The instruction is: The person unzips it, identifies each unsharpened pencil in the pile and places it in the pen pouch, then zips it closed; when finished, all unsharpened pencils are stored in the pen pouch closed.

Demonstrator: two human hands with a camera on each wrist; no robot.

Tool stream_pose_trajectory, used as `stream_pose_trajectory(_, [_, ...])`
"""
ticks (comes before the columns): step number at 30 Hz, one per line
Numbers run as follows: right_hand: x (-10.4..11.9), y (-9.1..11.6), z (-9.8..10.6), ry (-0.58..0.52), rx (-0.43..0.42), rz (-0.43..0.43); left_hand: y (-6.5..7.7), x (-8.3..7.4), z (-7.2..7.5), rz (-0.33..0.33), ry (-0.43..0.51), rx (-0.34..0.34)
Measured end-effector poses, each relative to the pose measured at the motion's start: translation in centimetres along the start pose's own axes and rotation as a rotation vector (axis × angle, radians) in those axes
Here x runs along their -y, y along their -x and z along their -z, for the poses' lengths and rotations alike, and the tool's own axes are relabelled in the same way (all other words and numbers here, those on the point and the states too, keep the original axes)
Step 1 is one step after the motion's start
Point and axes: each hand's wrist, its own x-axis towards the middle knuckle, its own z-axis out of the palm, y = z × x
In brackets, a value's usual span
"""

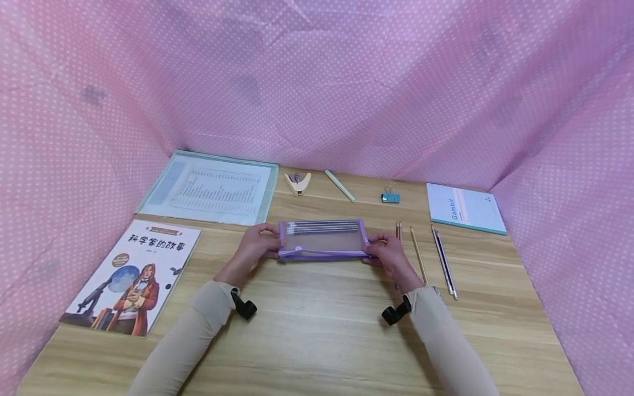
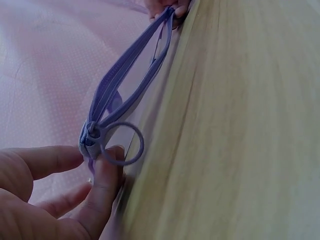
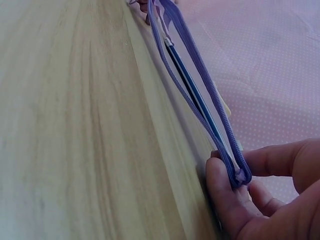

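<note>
Between both hands lies a see-through pencil case [image 1: 322,243] with purple edging. Several striped pencils [image 1: 324,226] show inside, along its far side. Its zipper [image 2: 112,82] is undone, and the mouth gapes toward the person. My left hand [image 1: 255,247] pinches the case's left end, beside the ring-shaped zipper pull [image 2: 142,145]. At the right end, my right hand [image 1: 388,256] pinches the corner between thumb and fingers. Through the mouth, a dark pencil [image 3: 195,92] is visible in the right wrist view.
Right of the case lie reddish pencils [image 1: 399,228], a tan pencil [image 1: 417,250] and dark striped pencils [image 1: 444,263]. Behind are a stapler [image 1: 298,185], a pale green pen [image 1: 340,185], a binder clip [image 1: 391,197] and a notebook [image 1: 465,209]. Leftward lie a document folder [image 1: 213,187] and a book [image 1: 134,275].
</note>
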Motion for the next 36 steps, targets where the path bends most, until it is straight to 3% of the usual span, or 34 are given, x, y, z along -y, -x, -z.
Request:
stream_pose_trajectory(10, [0.2, -0.1, -0.2, 0.035, -0.017, -0.027, -0.5, 0.6, -0.1, -0.045, 0.043, 0.023])
stream_pose_trajectory(15, [0.4, 0.0, 0.1, 0.183, -0.023, 0.002, -0.6, 0.8, -0.1, -0.066, 0.044, 0.027])
stream_pose_trajectory(19, [0.8, 0.6, 0.7, 0.390, -0.081, 0.087, -0.7, 0.8, -0.1, -0.076, 0.045, 0.027])
stream_pose_trajectory(22, [1.2, 1.3, 0.8, 0.534, -0.176, 0.160, -0.7, 0.8, -0.1, -0.079, 0.046, 0.023])
stream_pose_trajectory(27, [1.9, 2.9, -0.5, 0.596, -0.281, 0.310, -0.8, 0.9, 0.0, -0.076, 0.052, 0.014])
stream_pose_trajectory(36, [0.9, 5.6, -5.9, 0.631, -0.170, 0.516, -0.8, 0.9, -0.1, -0.068, 0.060, -0.011])
